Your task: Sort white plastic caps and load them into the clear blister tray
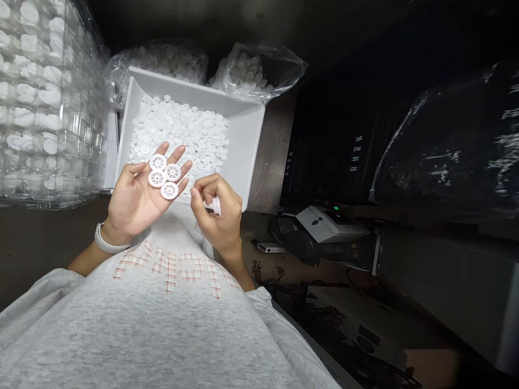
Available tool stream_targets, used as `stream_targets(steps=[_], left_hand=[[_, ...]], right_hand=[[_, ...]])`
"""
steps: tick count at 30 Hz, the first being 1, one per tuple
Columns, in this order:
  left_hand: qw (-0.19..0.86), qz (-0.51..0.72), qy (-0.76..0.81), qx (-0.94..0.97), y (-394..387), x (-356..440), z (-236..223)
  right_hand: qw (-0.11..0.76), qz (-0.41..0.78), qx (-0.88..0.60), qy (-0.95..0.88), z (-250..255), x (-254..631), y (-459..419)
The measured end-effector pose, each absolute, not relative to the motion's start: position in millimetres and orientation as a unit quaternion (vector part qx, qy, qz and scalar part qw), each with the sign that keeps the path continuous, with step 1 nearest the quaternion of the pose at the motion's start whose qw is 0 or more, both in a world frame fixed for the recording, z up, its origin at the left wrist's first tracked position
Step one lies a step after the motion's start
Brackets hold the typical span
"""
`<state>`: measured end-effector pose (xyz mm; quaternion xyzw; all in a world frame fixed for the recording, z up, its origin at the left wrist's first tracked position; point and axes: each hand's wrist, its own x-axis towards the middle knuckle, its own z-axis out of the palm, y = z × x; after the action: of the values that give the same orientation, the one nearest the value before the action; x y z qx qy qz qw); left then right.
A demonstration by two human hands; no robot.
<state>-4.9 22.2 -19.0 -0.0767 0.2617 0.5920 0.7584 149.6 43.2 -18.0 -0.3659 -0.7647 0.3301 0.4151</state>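
Palm up over the near edge of a light grey bin [247, 146], my left hand [140, 200] has its fingers spread. Several white spoked plastic wheels [169, 190] lie side by side across its palm and finger bases. My right hand [221, 216] is curled closed beside it, at the bin's near right side. White plastic wheels [216, 205] stick out of that fist; how many it holds is hidden by the fingers. Inside the bin, a heap of similar small white wheels [178, 127] covers much of the floor, thickest toward the left and back.
Stacked clear plastic trays [68, 119] with white parts rise at the left. Behind the bin sit two clear bags [247, 70] of white discs. To the right are a metal surface [270, 156], dark plastic-covered boxes [336, 129] and a device [332, 224] with a green light.
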Motion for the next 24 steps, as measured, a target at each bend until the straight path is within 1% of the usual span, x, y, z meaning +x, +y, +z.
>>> stream_targets(steps=[6,10,12,13,14,17,18,21,24], left_hand=[[0.711,0.610,0.275,-0.217,27.4,-10.2,-17.8],[0.659,0.661,0.285,-0.219,28.4,-38.7,-14.0],[0.602,0.705,0.335,-0.168,24.2,-67.9,-9.9],[0.543,0.726,0.408,-0.106,21.0,-86.0,-8.4],[0.485,0.748,0.449,-0.071,17.6,-106.0,-8.0],[0.325,0.791,0.518,0.004,11.2,-171.6,-19.1],[0.290,0.786,0.545,0.029,11.0,-192.5,-26.9],[0.244,0.742,0.620,0.072,13.5,-242.3,-56.2],[0.205,0.700,0.675,0.110,14.1,-267.1,-80.2]], right_hand=[[0.387,0.371,-0.381,-0.754,-27.6,157.4,42.0],[0.343,0.389,-0.409,-0.751,-42.3,165.6,48.0],[0.319,0.404,-0.420,-0.747,-49.6,167.4,52.5],[0.311,0.409,-0.420,-0.748,-52.5,167.5,54.7],[0.305,0.412,-0.418,-0.750,-55.0,167.2,56.7],[0.289,0.419,-0.414,-0.755,-60.6,163.4,62.3],[0.283,0.421,-0.415,-0.755,-62.2,161.5,64.2],[0.271,0.426,-0.416,-0.757,-66.9,155.8,69.1],[0.263,0.424,-0.421,-0.757,-70.7,153.5,71.3]])
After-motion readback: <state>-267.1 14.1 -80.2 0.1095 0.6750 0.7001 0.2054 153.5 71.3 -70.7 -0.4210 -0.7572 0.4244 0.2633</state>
